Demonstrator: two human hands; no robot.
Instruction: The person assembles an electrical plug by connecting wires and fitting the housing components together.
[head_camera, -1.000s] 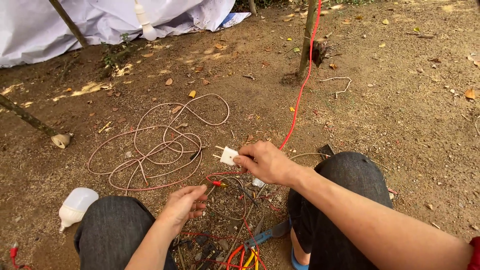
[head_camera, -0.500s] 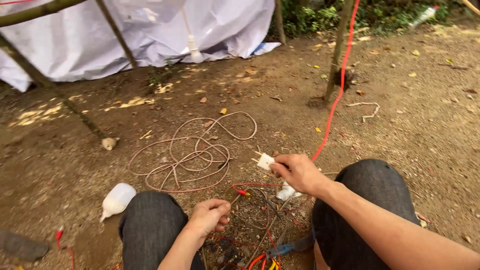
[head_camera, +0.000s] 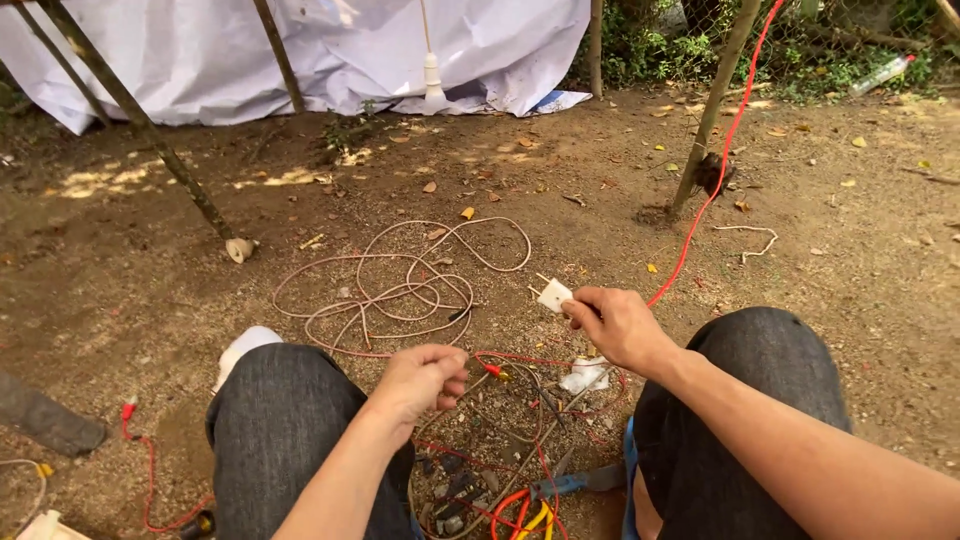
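Observation:
My right hand (head_camera: 618, 325) grips a small white electrical plug (head_camera: 553, 294), its prongs pointing up and left, held just above the dirt. My left hand (head_camera: 422, 381) hovers over my left knee with the fingers curled in; it seems to pinch a thin wire, though I cannot tell for sure. A loose coil of pale pink cable (head_camera: 390, 290) lies on the ground just beyond both hands. Between my knees sits a tangle of red, black and yellow wires (head_camera: 505, 440).
A red cable (head_camera: 712, 180) runs up past a thin wooden post (head_camera: 712, 110). A white tarp (head_camera: 300, 50) hangs behind slanted sticks, with a white lamp socket (head_camera: 433, 80) dangling. A white bottle (head_camera: 240, 350) lies by my left knee. A red-tipped lead (head_camera: 135, 430) lies at left.
The view has tilted upward, showing more of the tarp and fence. My right hand has kept the plug. My left hand has curled shut above my knee.

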